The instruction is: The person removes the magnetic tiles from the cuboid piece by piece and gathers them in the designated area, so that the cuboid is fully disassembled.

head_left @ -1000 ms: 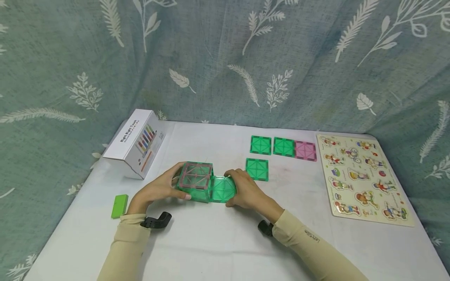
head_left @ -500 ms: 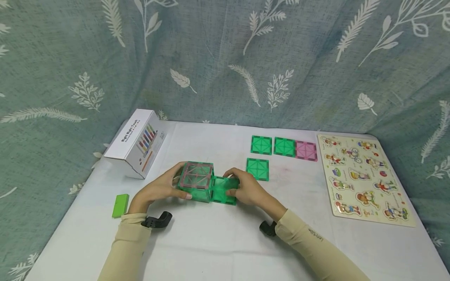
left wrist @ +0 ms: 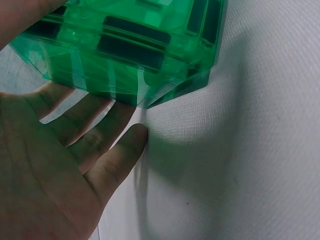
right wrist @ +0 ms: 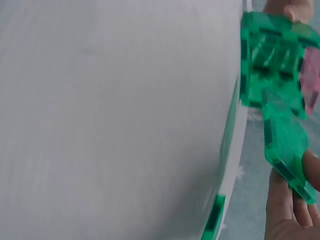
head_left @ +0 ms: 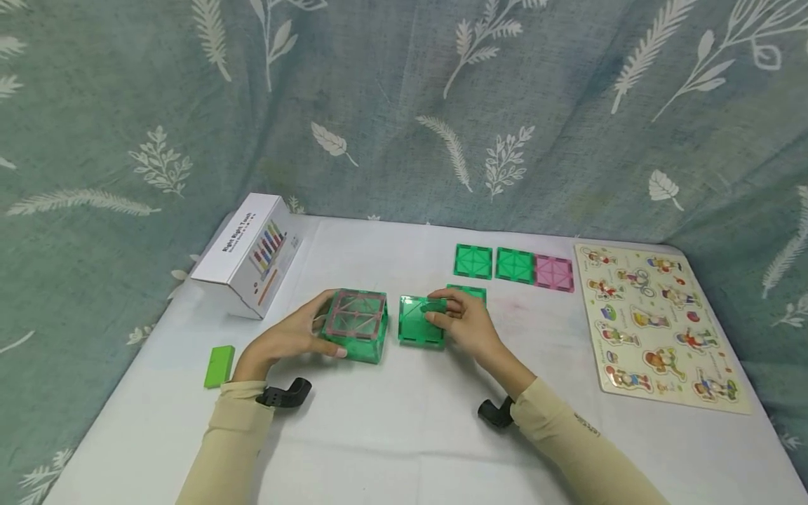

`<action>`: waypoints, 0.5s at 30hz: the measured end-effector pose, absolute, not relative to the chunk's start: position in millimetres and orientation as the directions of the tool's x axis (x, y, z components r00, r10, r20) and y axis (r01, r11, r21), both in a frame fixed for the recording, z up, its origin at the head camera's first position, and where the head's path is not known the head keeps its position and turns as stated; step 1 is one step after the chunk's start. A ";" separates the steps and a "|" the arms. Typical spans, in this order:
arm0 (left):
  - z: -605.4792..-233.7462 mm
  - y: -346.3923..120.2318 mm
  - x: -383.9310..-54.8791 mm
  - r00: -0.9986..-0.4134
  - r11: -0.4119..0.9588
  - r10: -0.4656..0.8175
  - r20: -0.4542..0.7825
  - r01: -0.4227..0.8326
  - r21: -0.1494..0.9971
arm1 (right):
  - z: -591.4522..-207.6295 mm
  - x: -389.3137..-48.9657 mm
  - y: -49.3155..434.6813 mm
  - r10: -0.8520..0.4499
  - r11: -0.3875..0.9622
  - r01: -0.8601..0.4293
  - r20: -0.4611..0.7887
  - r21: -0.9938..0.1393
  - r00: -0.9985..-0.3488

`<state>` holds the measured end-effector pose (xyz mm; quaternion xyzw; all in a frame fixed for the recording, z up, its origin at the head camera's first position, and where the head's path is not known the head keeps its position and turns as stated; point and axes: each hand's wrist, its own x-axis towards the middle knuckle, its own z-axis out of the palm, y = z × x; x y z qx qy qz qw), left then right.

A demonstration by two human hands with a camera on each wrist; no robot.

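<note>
My left hand (head_left: 290, 337) grips the left side of a cube (head_left: 355, 322) of clear magnetic tiles, thumb in front and fingers behind. Its walls are green and its top is pink. Up close in the left wrist view, fingers rest along the green cube (left wrist: 150, 55). Just to the right, a single green magnetic tile (head_left: 416, 322) is pinched by its right edge between the thumb and fingers of my right hand (head_left: 470, 330). A gap parts this tile from the cube in the head view. The right wrist view shows the tile (right wrist: 285, 135) tilted.
Behind the right hand lies a partly covered green tile (head_left: 468, 290). Farther back are two green tiles (head_left: 473, 261) (head_left: 514, 265) and a pink tile (head_left: 554, 272). A picture puzzle board (head_left: 659, 326) lies right, a white box (head_left: 249, 252) back left, a green block (head_left: 219, 366) left.
The right hand has drawn the green tile away from the cube's right side and raised it, partly covering the tile behind. The left hand keeps its grip on the cube.
</note>
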<state>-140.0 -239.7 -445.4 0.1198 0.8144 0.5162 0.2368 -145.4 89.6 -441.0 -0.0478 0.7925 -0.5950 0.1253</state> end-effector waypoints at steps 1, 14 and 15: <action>-445.2 -239.5 -140.3 -0.858 0.439 0.441 -0.264 -0.051 0.897 | -439.8 -146.6 92.7 -0.204 0.281 0.081 -0.142 -0.956 -0.969; -443.2 -240.0 -139.5 -0.848 0.417 0.458 -0.268 -0.062 0.907 | -437.9 -160.9 146.1 -0.028 0.280 0.114 -0.126 -0.953 -0.992; -442.9 -240.1 -139.4 -0.847 0.418 0.460 -0.267 -0.059 0.907 | -438.7 -161.3 151.2 -0.008 0.286 0.116 -0.123 -0.951 -0.992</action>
